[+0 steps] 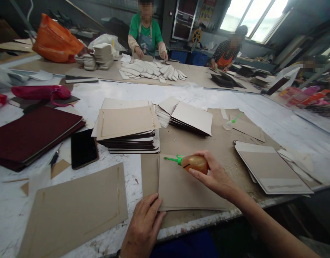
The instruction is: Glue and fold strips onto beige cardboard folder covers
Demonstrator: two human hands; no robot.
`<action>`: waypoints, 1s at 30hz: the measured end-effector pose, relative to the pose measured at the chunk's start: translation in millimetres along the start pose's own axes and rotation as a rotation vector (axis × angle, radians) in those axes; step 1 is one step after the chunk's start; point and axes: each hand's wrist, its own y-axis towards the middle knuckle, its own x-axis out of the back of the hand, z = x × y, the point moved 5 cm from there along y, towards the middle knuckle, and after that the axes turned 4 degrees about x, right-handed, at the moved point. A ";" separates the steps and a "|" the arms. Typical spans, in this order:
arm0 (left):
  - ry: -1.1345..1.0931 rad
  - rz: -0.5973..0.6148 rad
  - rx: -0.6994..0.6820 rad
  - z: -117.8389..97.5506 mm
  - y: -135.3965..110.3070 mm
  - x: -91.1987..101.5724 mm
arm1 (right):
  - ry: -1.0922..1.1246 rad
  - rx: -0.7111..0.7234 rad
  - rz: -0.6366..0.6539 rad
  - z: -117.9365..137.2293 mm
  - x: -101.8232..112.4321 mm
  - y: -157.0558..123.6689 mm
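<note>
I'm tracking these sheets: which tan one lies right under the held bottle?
The tan sheet whose left edge meets the left hand; the right hand holds the bottle over it. Other tan sheets lie left, right or on the stack.

The center board [181, 195] lies at the near edge of the worktable [122, 92], with the left hand [144, 224] at its near left corner and the squeeze bottle [195, 165], in the right hand [217, 176], above it. A loose board [79, 206] lies to the left; behind this is a phone [84, 148], with a cover stack [33, 134] farther left. Behind the center board lie a panel stack [128, 123] and, to its right, a second stack [193, 117]. At right lies a single panel [271, 165].
</note>
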 end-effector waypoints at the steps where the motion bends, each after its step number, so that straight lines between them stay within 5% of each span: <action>1: 0.000 0.000 0.001 0.2 -0.2 -0.1 | 0.004 0.007 0.007 0.2 0.1 -0.3; 10: -0.015 -0.005 0.014 0.4 2.2 0.1 | 0.006 0.036 0.044 2.9 4.3 -14.9; 19: -0.019 -0.014 0.013 0.0 2.1 0.1 | -0.013 0.020 0.000 -0.3 1.5 0.9; 30: -0.036 -0.030 0.050 0.6 -0.1 2.0 | 0.019 0.047 0.125 8.7 9.0 -23.7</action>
